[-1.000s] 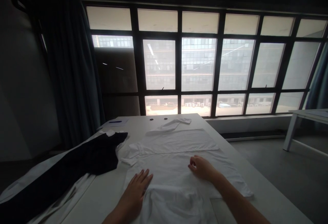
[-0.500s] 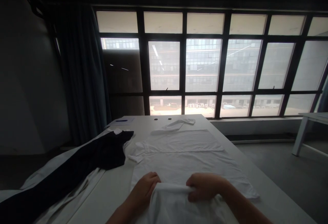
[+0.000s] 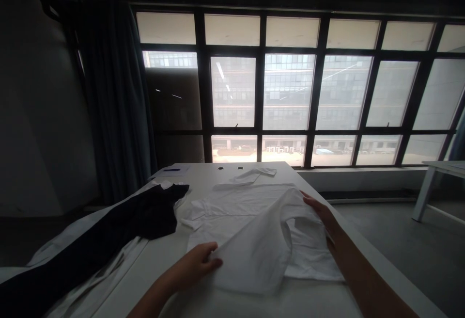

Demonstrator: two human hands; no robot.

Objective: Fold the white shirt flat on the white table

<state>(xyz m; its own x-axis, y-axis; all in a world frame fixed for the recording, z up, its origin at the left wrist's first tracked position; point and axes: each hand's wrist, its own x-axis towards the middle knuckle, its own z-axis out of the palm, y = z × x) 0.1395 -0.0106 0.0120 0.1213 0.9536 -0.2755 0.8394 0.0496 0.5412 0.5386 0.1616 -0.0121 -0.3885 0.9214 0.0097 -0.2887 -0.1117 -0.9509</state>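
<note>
Though well apart, left hand and right hand both with a grip on white cloth.

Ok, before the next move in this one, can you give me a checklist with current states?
1. Left hand at the lifted white cloth's left edge: ok.
2. Right hand at the cloth's far right: ok.
3. Firm grip in both hands: cannot tell; fingers partly hidden.
4. Lifted cloth lying flat: not ok, raised and draped.
5. Black garment apart from the lifted cloth: ok.
6. Pen away from both hands: ok.
</note>
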